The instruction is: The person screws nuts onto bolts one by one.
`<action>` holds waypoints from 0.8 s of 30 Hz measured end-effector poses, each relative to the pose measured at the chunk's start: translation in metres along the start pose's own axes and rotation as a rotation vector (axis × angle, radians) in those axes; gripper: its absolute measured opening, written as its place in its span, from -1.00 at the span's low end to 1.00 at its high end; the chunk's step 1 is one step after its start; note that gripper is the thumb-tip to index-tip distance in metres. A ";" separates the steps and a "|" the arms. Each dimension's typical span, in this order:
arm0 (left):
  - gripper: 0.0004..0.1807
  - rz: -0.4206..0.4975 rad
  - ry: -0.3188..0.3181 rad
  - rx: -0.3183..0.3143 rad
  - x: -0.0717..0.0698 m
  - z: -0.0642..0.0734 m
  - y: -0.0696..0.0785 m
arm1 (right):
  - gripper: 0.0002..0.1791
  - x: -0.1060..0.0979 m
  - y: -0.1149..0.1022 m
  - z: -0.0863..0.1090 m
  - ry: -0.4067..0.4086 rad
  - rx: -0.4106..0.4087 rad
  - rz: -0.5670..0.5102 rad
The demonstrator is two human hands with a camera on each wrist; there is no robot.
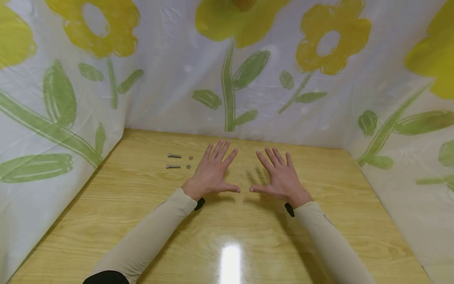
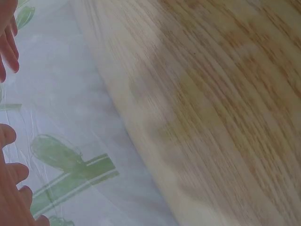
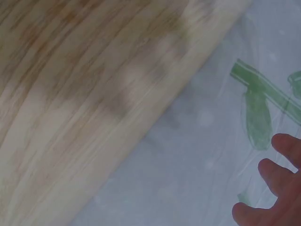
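Both hands are held over the wooden table with their fingers spread and nothing in them. The left hand (image 1: 211, 172) is nearest to two hex nuts, one (image 1: 190, 157) behind the other (image 1: 188, 167). Left of the nuts lie two metal bolts, a far one (image 1: 174, 156) and a near one (image 1: 173, 167), both pointing right. To the right, the right hand (image 1: 282, 179) has its thumb pointing toward the left thumb, with a gap between them. In the right wrist view, fingertips (image 3: 273, 176) show at the lower right; in the left wrist view, fingers (image 2: 16, 174) show along the left edge.
The wood-grain table (image 1: 227, 225) is bounded at the back and both sides by a white curtain (image 1: 163, 98) printed with yellow flowers and green leaves. A bright light reflection lies on the table's near part. Dark bands circle both wrists.
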State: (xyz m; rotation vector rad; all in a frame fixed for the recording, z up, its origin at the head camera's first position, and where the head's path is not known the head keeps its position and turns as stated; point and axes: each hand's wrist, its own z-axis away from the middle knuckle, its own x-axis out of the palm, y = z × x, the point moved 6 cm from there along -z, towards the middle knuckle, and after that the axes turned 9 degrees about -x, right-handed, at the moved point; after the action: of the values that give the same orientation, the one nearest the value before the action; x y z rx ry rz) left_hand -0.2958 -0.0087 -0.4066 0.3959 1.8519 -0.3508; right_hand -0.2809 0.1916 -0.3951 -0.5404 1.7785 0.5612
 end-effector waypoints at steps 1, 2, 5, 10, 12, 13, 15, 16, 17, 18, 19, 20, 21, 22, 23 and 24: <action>0.38 0.001 -0.005 0.000 0.001 0.001 0.000 | 0.22 0.001 -0.001 0.000 -0.002 0.001 -0.002; 0.36 0.000 -0.013 0.000 0.001 0.001 0.000 | 0.22 0.002 -0.001 0.000 0.004 0.001 -0.001; 0.31 0.007 -0.019 0.008 0.002 0.003 -0.001 | 0.20 0.002 -0.002 0.000 0.019 -0.010 0.001; 0.13 0.080 0.030 0.042 -0.002 0.006 -0.002 | 0.12 0.001 -0.005 -0.003 0.043 -0.047 -0.021; 0.06 0.101 0.050 0.053 -0.003 0.008 -0.003 | 0.06 0.000 -0.007 -0.004 0.061 -0.066 -0.032; 0.03 0.113 0.055 0.056 -0.004 0.009 -0.003 | 0.04 -0.001 -0.008 -0.004 0.075 -0.076 -0.036; -0.02 0.120 0.068 0.061 -0.007 0.010 -0.004 | -0.01 -0.002 -0.009 -0.006 0.096 -0.090 -0.038; -0.04 0.122 0.071 0.063 -0.008 0.011 -0.005 | -0.02 -0.002 -0.010 -0.007 0.105 -0.094 -0.044; -0.06 0.126 0.073 0.063 -0.009 0.011 -0.005 | -0.03 -0.003 -0.011 -0.008 0.112 -0.098 -0.049; -0.08 0.133 0.071 0.063 -0.010 0.011 -0.006 | -0.04 -0.003 -0.012 -0.009 0.117 -0.100 -0.052; -0.09 0.141 0.068 0.064 -0.011 0.012 -0.007 | -0.04 -0.004 -0.013 -0.010 0.120 -0.102 -0.058; -0.10 0.146 0.062 0.063 -0.011 0.013 -0.007 | -0.05 -0.003 -0.014 -0.011 0.117 -0.104 -0.060; -0.11 0.149 0.054 0.062 -0.011 0.014 -0.008 | -0.05 -0.003 -0.016 -0.012 0.115 -0.108 -0.062; -0.12 0.152 0.046 0.058 -0.011 0.014 -0.009 | -0.06 -0.003 -0.017 -0.014 0.113 -0.112 -0.066; -0.13 0.155 0.041 0.055 -0.011 0.015 -0.011 | -0.07 -0.002 -0.019 -0.015 0.112 -0.115 -0.067; -0.13 0.157 0.039 0.052 -0.011 0.016 -0.012 | -0.07 -0.002 -0.020 -0.017 0.114 -0.118 -0.071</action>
State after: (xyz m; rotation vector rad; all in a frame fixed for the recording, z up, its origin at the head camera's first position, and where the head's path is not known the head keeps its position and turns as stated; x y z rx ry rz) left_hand -0.2840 -0.0272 -0.4000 0.5843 1.8386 -0.2863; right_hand -0.2802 0.1658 -0.3907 -0.7270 1.8342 0.5984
